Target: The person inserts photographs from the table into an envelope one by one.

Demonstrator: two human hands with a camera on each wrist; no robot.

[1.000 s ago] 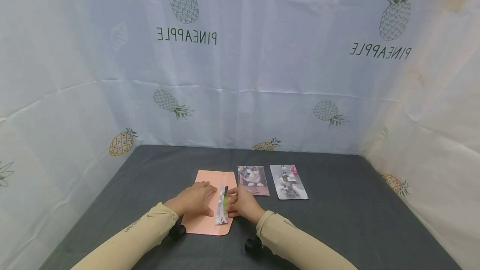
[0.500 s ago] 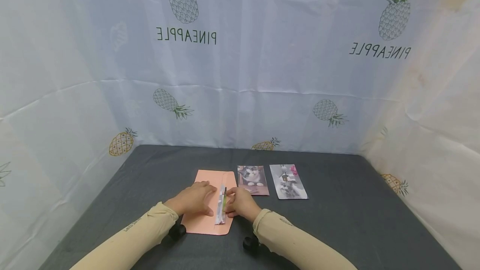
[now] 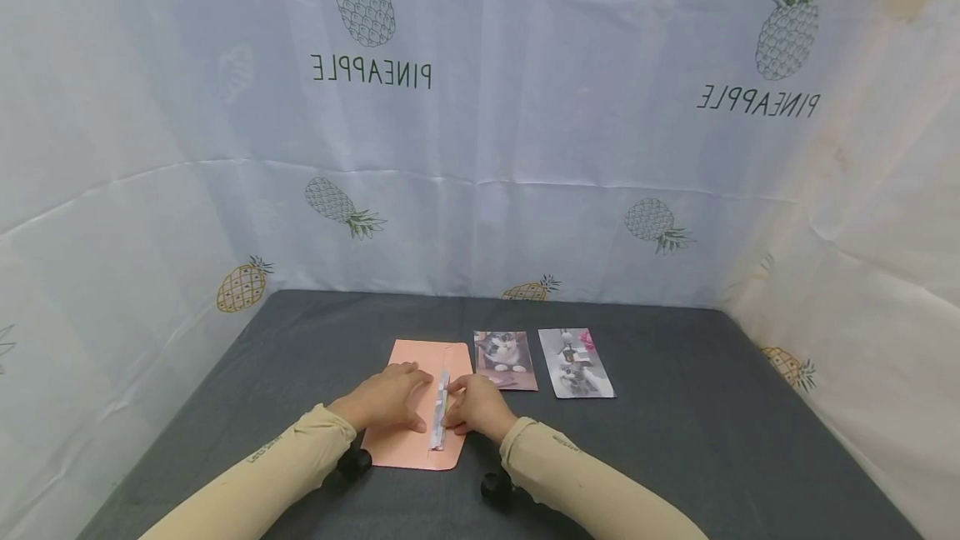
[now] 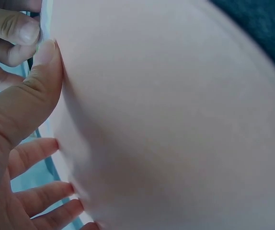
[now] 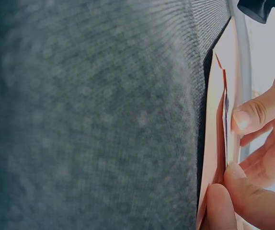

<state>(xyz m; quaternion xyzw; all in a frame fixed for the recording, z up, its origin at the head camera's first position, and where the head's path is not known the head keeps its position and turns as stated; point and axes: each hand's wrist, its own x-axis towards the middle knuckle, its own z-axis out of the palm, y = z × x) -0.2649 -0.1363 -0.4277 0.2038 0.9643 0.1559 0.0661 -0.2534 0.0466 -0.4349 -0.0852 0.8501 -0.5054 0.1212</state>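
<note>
A salmon-coloured paper envelope (image 3: 401,452) lies on the table, with a slit along its right part. A picture card (image 3: 438,419) sits in that slit, and only a narrow strip of it shows in the head view. My left hand (image 3: 384,398) rests on the envelope with fingers spread, its thumb beside the slit. From the right, my right hand (image 3: 483,408) pinches the card's edge between thumb and index finger. Up close in the right wrist view, the envelope's mouth (image 5: 221,139) gapes around the card. In the left wrist view the envelope's plain face (image 4: 176,120) fills most of the frame.
Right of the envelope lie two photo cards: a kitten picture (image 3: 507,361) close by and a grey-and-pink picture (image 3: 576,363) farther right. A dark cloth (image 3: 675,440) covers the table. A pineapple-print curtain (image 3: 487,123) hangs behind and at both sides.
My right hand has moved slightly left, and the card has slid farther into the envelope, so its visible strip is narrower. The left hand has stayed in place.
</note>
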